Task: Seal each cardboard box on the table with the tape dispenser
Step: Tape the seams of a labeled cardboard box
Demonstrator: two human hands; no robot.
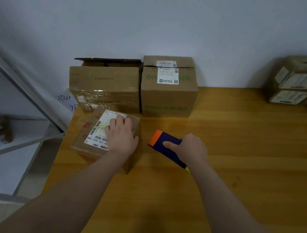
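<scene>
Grip check: my L hand (120, 136) lies palm-down on top of the small box (83, 138). Fingers are nearly straight across its white shipping label and the thumb is out at the box's R edge. It's curled round nothing, just pressing flat.

My R hand (190, 150) is wrapped tight round the tape dispenser (166, 142), thumb on the near side, fingers over the back. The dispenser is dark blue w/ an orange front end that points L toward the small box, a gap between them. It's low over the table (253, 141); can't tell if it touches the wood.

The small box sits at the table's front L corner, flaps down. Behind it, vs. the wall, is an open box (104, 82) w/ its rear flap up. Touching that on the R is a green-print box (167, 98), flaps closed w/ a label over the seam. There's a stack of more boxes (297, 82) at the far R end.
</scene>
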